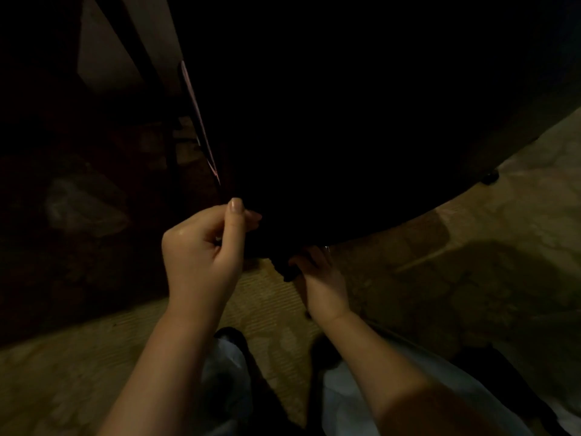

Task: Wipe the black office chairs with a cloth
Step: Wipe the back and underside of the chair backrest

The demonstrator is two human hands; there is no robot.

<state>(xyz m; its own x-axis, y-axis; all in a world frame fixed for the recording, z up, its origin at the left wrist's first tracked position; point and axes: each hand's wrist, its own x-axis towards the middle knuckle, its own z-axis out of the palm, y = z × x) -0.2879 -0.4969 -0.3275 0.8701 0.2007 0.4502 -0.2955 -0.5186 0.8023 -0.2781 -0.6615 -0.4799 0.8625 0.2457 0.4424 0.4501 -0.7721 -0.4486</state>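
Observation:
A big black office chair (361,114) fills the upper middle of the dim head view, its curved lower edge running from centre to upper right. My left hand (204,247) pinches that edge at its near left corner, thumb up against the black surface. My right hand (320,278) reaches under the edge and grips a dark bunched cloth (284,269), pressing it to the chair's underside. The fingers of the right hand are partly hidden by the chair and the cloth.
A thin pinkish strip (198,121) runs along the chair's left side. The floor (471,278) is tan and patchy. A pale crumpled thing (81,206) lies in the dark at left. My light trousers (361,401) and a dark shoe (232,335) show below.

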